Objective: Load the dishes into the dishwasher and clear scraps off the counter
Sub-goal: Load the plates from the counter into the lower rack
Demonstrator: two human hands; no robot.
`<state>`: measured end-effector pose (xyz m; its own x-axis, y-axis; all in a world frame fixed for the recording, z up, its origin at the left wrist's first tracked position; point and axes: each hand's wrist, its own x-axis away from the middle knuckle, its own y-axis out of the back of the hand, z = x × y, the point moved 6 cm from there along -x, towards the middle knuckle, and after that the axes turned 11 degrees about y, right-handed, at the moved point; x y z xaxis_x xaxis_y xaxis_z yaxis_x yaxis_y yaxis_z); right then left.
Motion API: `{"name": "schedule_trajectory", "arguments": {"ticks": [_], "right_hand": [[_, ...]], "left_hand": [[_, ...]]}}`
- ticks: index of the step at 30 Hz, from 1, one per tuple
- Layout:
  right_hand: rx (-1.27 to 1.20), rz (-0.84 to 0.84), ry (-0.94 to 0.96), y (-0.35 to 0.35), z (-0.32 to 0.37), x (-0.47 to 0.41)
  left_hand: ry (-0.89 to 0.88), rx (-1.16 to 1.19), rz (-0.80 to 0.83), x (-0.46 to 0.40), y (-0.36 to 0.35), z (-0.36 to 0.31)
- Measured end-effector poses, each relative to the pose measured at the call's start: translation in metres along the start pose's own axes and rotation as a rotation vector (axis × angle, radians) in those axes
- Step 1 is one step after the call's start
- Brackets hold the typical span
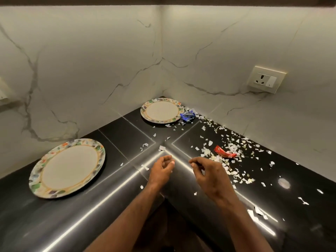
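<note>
Lower left of the frame, a round plate with a mottled colourful rim (67,168) sits near the black glossy counter's (127,131) edge, so a careless sweep could knock it off. A matching plate (161,110) sits upper centre, in the corner. Left hand (161,170) and right hand (209,171), bottom centre, hover loosely curled, holding nothing I can see. Right of them, white paper scraps (232,151) lie scattered and could easily get brushed onto the floor. Blue wrapper (187,115) and red wrapper (224,152): print unreadable.

Head view, looking forward and down (close in), counter (127,131) corner ahead
</note>
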<state>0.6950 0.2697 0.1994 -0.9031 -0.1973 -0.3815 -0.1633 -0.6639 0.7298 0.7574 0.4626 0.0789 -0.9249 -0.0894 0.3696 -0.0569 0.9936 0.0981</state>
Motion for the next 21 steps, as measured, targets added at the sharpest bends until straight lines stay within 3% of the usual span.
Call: {"name": "schedule_trajectory", "arguments": {"ticks": [14, 21], "right_hand": [[-0.132, -0.055, -0.138, -0.026, -0.034, -0.076], [-0.178, -0.072, -0.249, -0.033, -0.049, -0.071]], "left_hand": [[0.413, 0.485, -0.071, -0.233, 0.036, -0.054], [0.489, 0.648, -0.052, -0.312, 0.03, -0.077]]}}
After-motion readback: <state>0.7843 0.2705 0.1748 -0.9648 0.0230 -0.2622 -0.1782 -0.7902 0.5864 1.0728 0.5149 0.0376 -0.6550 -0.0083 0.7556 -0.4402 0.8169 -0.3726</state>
